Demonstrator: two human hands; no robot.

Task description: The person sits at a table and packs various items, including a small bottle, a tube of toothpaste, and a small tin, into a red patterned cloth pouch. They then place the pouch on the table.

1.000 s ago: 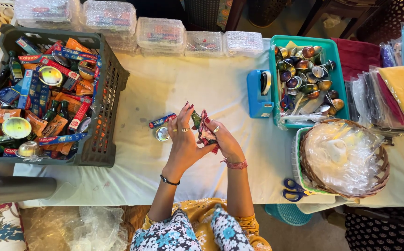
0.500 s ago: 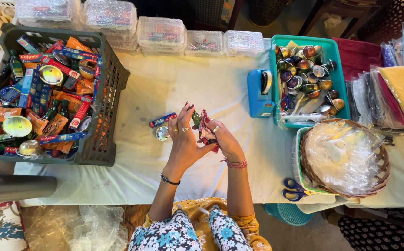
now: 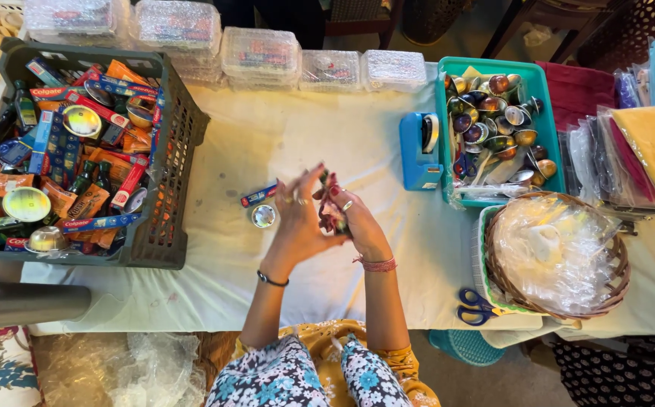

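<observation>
Both my hands meet over the middle of the white-covered table (image 3: 267, 143). My left hand (image 3: 297, 218) and my right hand (image 3: 354, 222) press together around a small bundle of dark, red and green items (image 3: 330, 203) held upright between the palms. Just left of my left hand a small blue and red box (image 3: 258, 195) lies on the cloth. A small round shiny tin (image 3: 263, 216) sits beside it. What exactly the bundle holds is hidden by my fingers.
A dark crate (image 3: 169, 158) of boxed tubes, bottles and tins stands at the left. A teal bin (image 3: 486, 120) of small shiny cups and a blue tape dispenser (image 3: 420, 151) stand at the right. A wicker basket (image 3: 561, 256) with plastic film, blue scissors (image 3: 478, 305) and clear lidded boxes (image 3: 260, 53) are nearby.
My hands stay in the same place with the bundle between them; only the fingers shift slightly.
</observation>
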